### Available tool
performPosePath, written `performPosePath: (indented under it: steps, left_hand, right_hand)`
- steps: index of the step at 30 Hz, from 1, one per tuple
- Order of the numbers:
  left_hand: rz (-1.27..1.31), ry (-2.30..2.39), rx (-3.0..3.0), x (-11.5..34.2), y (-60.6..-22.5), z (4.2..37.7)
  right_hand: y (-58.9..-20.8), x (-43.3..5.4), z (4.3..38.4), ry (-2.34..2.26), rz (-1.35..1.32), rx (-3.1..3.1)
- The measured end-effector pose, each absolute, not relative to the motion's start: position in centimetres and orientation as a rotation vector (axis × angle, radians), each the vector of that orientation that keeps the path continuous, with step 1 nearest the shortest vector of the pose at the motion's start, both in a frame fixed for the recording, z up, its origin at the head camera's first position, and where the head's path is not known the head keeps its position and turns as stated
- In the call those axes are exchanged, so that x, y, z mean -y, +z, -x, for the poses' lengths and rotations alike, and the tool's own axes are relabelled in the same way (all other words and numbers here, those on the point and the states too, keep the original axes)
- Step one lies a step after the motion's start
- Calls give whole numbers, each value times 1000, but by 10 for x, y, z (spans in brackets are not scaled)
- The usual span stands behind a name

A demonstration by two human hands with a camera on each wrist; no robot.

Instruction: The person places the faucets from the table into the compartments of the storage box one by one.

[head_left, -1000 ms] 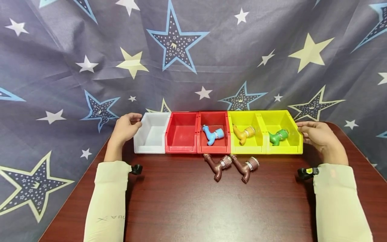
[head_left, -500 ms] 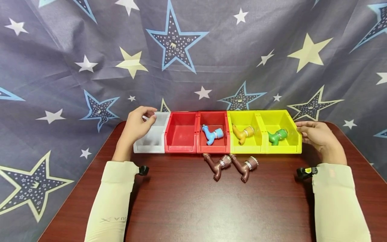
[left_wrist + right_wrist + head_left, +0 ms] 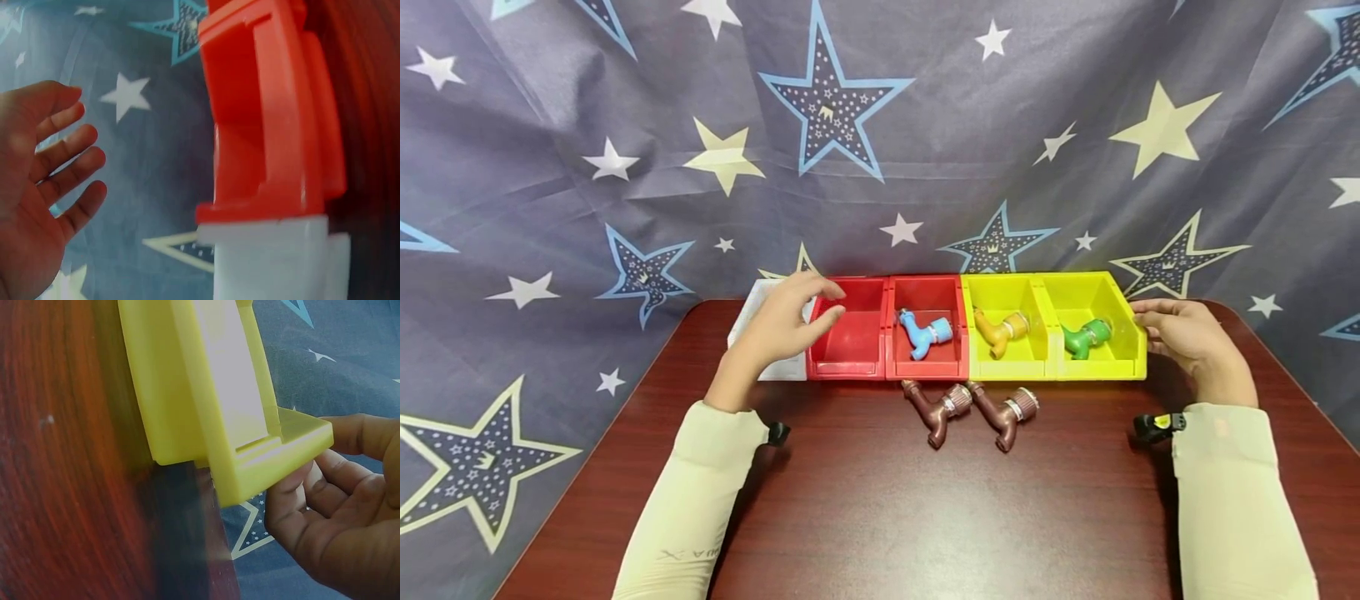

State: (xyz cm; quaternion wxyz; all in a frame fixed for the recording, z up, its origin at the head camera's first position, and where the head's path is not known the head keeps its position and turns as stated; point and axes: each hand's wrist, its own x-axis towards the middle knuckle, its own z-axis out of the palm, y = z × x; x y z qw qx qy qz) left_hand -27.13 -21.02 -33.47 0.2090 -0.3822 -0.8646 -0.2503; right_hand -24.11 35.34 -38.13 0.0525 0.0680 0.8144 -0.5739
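Above the white bin and the first red bin, my left hand hovers with fingers loosely bent and nothing in them. My right hand touches the outer side of the end yellow bin with bent fingers, seen close in the right wrist view. That bin holds a green tap. An orange-yellow tap lies in the other yellow bin, and a blue tap in the second red bin. Two brown taps, a left one and a right one, lie before the row.
The bins stand side by side in a row at the back of a dark reddish wooden table. A grey curtain patterned with stars hangs right behind them.
My left hand has left the white bin's outer side and moved right, over that bin toward the first red one. The right hand stays at the yellow bin; bins and taps keep their places.
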Motion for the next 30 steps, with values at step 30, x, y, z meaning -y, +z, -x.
performPosePath:
  steps: [30]
  left_hand:
    - [1613,-221,2588,115,-371,228]
  right_hand:
    - [-380,-353,241,-1736,-172,-2479]
